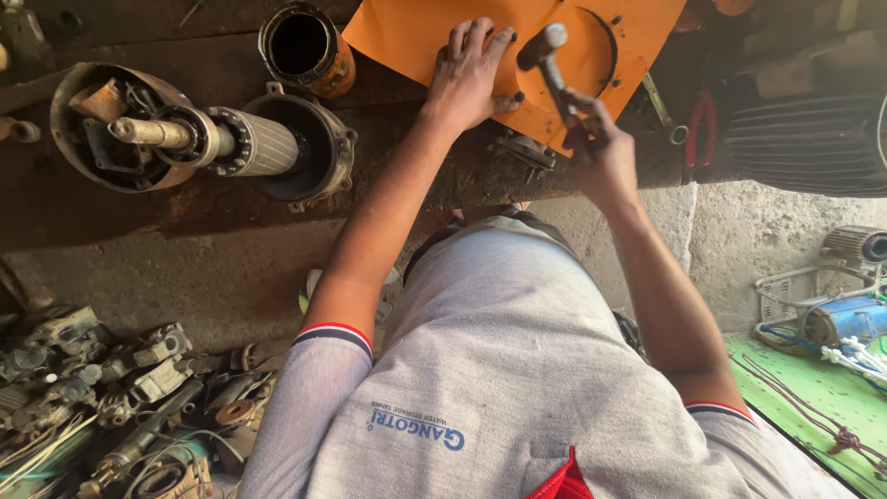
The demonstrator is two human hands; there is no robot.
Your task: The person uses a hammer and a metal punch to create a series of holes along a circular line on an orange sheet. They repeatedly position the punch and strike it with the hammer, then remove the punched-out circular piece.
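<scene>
Orange sheet (407,32) lies flat on the dark workbench (185,212) at the top of my view, with a large round cut line and a few small holes toward its right side. I note my left hand (467,79) pressed palm-down on the sheet, fingers spread and lying flat, holding nothing; the thumb rests near a small dark punch or stud (519,96) standing on the sheet. My right hand (596,139) is closed around the handle of a hammer (547,55), whose metal head is raised over the sheet, just right of the left hand's fingertips. Whether the head touches the sheet I cannot tell. The two hands are near each other but apart.

Left of the sheet on the bench stands an open rusty can (305,46). Further left lies a motor rotor (199,139) with its shaft and end housings. Red-handled pliers (702,125) rest at the right of the sheet, beside a ribbed dark motor casing (804,139). Below the bench, at lower left, I see a heap of scrap metal parts (111,397); at lower right, a green surface (813,397) with cord on it.
</scene>
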